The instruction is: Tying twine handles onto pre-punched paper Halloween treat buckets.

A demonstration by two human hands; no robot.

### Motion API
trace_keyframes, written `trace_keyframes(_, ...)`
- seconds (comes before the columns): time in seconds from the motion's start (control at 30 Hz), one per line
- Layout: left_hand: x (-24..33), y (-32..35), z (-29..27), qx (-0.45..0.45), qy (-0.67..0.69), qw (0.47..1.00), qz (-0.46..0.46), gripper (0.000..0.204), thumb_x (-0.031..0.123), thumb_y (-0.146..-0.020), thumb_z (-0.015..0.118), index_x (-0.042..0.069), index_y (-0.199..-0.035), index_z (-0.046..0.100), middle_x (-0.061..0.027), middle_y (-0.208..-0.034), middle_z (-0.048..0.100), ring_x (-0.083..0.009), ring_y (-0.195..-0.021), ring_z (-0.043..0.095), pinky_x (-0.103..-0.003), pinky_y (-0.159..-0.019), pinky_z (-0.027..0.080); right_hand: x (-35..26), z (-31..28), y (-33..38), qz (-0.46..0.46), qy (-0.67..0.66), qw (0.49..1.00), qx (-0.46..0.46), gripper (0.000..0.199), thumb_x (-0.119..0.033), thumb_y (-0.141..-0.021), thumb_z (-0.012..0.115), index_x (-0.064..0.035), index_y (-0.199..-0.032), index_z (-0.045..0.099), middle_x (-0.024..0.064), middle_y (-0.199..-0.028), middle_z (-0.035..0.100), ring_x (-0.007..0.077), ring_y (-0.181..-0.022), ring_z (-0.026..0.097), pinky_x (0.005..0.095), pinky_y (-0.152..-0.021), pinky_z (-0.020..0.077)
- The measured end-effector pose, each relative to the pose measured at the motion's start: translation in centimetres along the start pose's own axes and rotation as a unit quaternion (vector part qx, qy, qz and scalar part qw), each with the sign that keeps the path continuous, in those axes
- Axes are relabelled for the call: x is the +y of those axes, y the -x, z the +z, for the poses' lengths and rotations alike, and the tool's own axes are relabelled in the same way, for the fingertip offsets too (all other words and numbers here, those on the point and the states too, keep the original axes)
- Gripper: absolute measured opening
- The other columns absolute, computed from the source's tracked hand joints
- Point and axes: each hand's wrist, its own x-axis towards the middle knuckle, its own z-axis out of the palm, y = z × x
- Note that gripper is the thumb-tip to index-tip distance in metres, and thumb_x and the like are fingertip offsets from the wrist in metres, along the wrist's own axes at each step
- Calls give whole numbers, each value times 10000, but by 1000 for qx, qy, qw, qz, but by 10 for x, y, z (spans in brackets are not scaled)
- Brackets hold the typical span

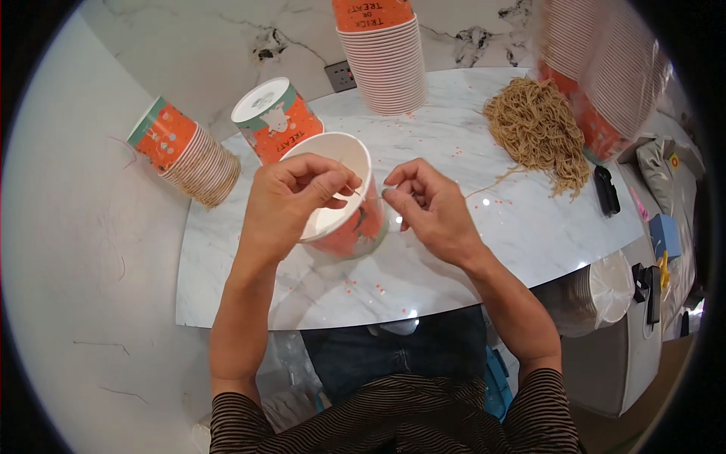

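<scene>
An orange and green paper bucket (355,233) stands tilted toward me in the middle of the table, its white mouth facing up. Over its rim my left hand (291,198) is closed, thumb and forefinger pinching a thin tan string (360,192). My right hand (432,208), just right of the bucket, pinches the same string with thumb and fingertips. From beyond the right hand a strand runs toward a heap of tan string (538,132) at the back right. Whether the string passes through the bucket's wall is hidden.
An upturned bucket (278,125) sits behind mine. Left of it stands a stack of buckets (185,155) with string around its rims. A tall bucket stack (384,72) is at the back, and plastic-wrapped stacks (605,83) at the right. A black object (606,191) lies near the right edge.
</scene>
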Motion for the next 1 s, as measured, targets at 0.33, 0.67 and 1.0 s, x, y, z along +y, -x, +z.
trace_keyframes(0.33, 6, 0, 21, -42, -137, 989, 17, 121, 35, -945, 691, -35, -994, 775, -66, -770, 740, -102, -690, 668, -261, -624, 526, 6, 13, 9, -51, 184, 972, -140, 127, -90, -966, 664, 4, -1031, 719, 194, -885, 738, 250, -772, 722, 371, -707, 545)
trace_keyframes(0.67, 13, -8, 3, -138, -220, 965, 28, 138, 72, -954, 705, -35, -1020, 763, -60, -832, 735, -106, -736, 665, -258, -685, 541, -41, -30, -13, -118, 175, 974, -77, 120, -102, -955, 718, 17, -974, 717, 66, -760, 685, 115, -679, 602, 287, -629, 492)
trace_keyframes(1.0, 15, -10, 0, -115, -206, 971, -39, 175, 135, -990, 692, -35, -951, 696, -25, -808, 677, -75, -715, 633, -245, -642, 511, -7, -29, -21, -169, 129, 971, -110, 91, -14, -924, 678, 2, -1007, 712, 79, -913, 686, 142, -807, 640, 300, -714, 523)
